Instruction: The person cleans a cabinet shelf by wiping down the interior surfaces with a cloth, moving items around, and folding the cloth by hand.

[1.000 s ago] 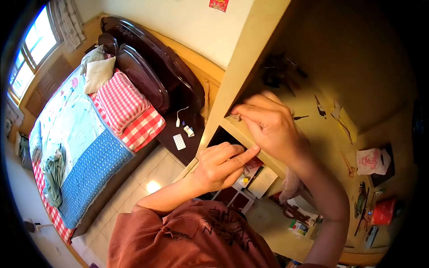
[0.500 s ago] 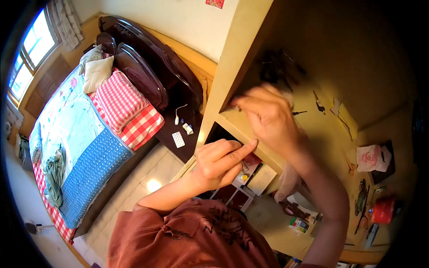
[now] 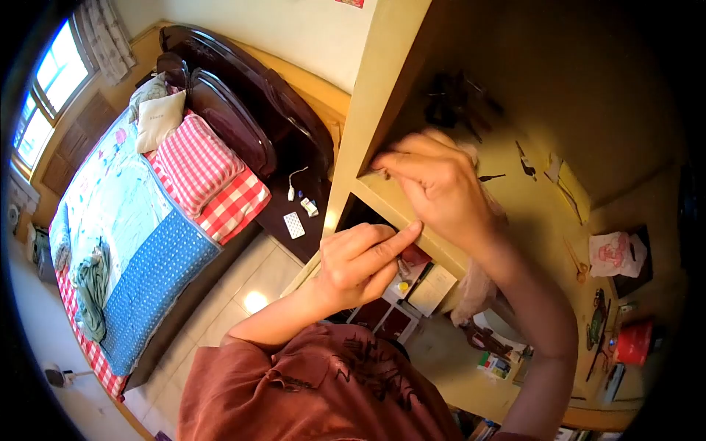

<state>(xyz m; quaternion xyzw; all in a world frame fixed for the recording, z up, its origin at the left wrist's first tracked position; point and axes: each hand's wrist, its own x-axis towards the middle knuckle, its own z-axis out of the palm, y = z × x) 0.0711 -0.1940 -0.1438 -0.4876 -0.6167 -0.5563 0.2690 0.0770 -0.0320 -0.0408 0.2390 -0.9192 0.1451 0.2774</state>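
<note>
Nearest the camera is the person's rust-red shirt [image 3: 323,389], filling the bottom middle of the view. From it the left forearm rises toward the shelf unit. The left hand [image 3: 357,264] is loosely curled, thumb tucked beside the knuckles, with 1 index finger stretched out so its tip touches the front edge of the shelf board [image 3: 412,220]. It holds nothing; the other fingers are folded in.

The right arm comes up from the bottom right, bent at the elbow, forearm running along the front of the shelf. The right hand [image 3: 441,187] lies palm down on the shelf board at its left front corner, fingers drawn together and reaching toward the upright side panel [image 3: 375,88]. The fingertips are pinched narrowly around something small and pale at that corner; what it is cannot be told. A pale cloth [image 3: 471,290] hangs below the right wrist, over the shelf's front edge.

Under the shelf board, just beyond the left hand, papers and small boxes [image 3: 423,283] lie on the desk [image 3: 448,367]. Farther right on the desk sit a pink-printed bag [image 3: 610,253] and a red cup [image 3: 632,342].

Beyond the unit, to the left, a dark nightstand [image 3: 294,213] carries a blister pack [image 3: 294,225]. Farthest off is the bed [image 3: 140,228] with a red checked pillow [image 3: 195,165], under a window [image 3: 44,88].
</note>
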